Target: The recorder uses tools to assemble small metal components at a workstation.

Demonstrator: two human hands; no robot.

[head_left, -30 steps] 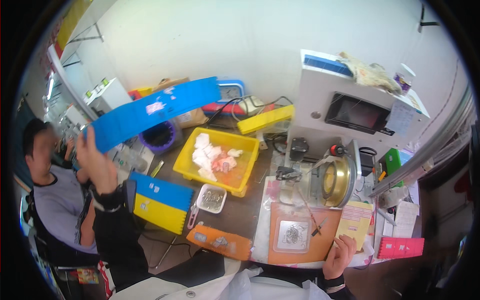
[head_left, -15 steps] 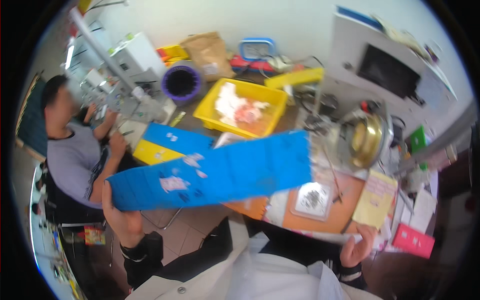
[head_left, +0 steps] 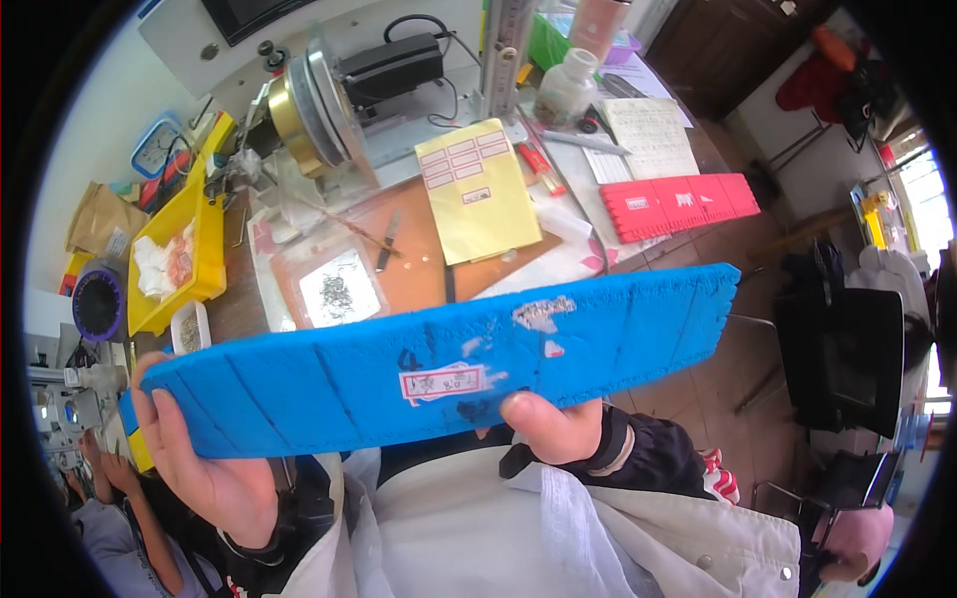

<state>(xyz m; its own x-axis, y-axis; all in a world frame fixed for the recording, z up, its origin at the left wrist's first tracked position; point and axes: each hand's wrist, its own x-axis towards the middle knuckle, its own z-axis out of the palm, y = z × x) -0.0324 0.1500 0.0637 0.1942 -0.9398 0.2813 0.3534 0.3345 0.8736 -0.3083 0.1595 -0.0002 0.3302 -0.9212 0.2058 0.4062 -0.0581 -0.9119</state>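
A long blue foam-like board (head_left: 618,344) with notched edges, dark cross lines and worn paper labels lies across my view, above the table's near edge. My left hand (head_left: 224,478) grips its left end, fingers along the edge and partly behind it. At the lower edge, right of the middle, my right hand (head_left: 558,427) presses its thumb on the front; its other fingers are mostly hidden behind the board. Just beyond the board lies a clear shallow tray (head_left: 371,281) with many tiny dark pieces on white. A yellow printed sheet (head_left: 478,219) is beside it.
A machine with a brass-coloured wheel (head_left: 291,120) stands at the back. A notched red board (head_left: 678,207) overhangs the table's right side near an open notebook (head_left: 653,135) and a plastic bottle (head_left: 568,88). A yellow bin (head_left: 211,264) is left; a black chair (head_left: 837,344) right. Another person (head_left: 105,538) sits lower left.
My view has swung to the right. My right hand, free of the board before, now holds its lower edge. The blue board has come closer to my body.
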